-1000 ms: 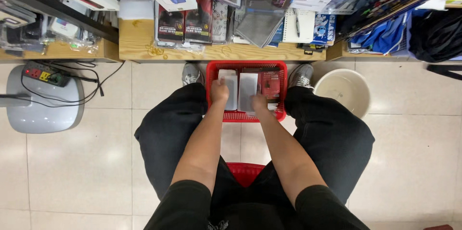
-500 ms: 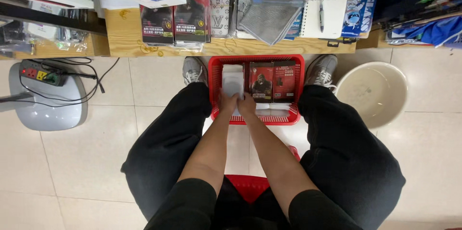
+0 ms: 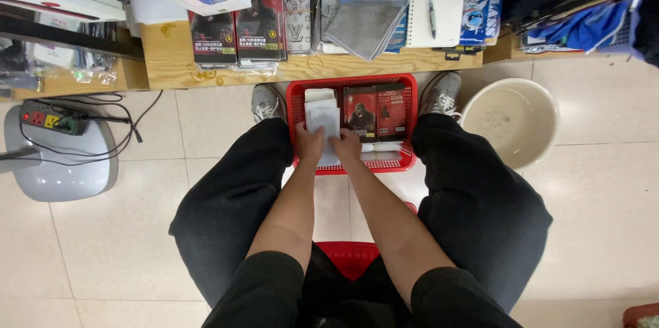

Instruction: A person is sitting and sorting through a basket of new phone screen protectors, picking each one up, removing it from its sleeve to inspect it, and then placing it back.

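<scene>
The person sits low on a red stool (image 3: pixel 347 257), legs in black trousers spread wide, with a red basket (image 3: pixel 355 85) on the tiled floor (image 3: pixel 137 232) between 2 grey shoes. Both forearms reach down into the basket's left half. The left hand (image 3: pixel 309 142) and the right hand (image 3: pixel 345 145) sit side by side, nearly touching, and together they hold a small stack of white packets (image 3: pixel 323 119). The left grip is curled onto the stack's left edge; the right grip is curled against its lower right corner, fingers pressed to the packet.

More white packets (image 3: pixel 320 95) lie just behind the held stack, toward the far wall of the basket. The basket's right half holds 2 dark red and black packages (image 3: pixel 374 112), lying flat side by side, just beside the white stack.

Past the basket stands a low wooden shelf (image 3: pixel 274 67) crowded with boxed and bagged goods. To the right of the right foot, a pale round basin (image 3: pixel 511 118) rests on the floor. Far left, a power strip (image 3: pixel 53 115) with black cords lies on a grey rounded stand (image 3: pixel 62 170).
</scene>
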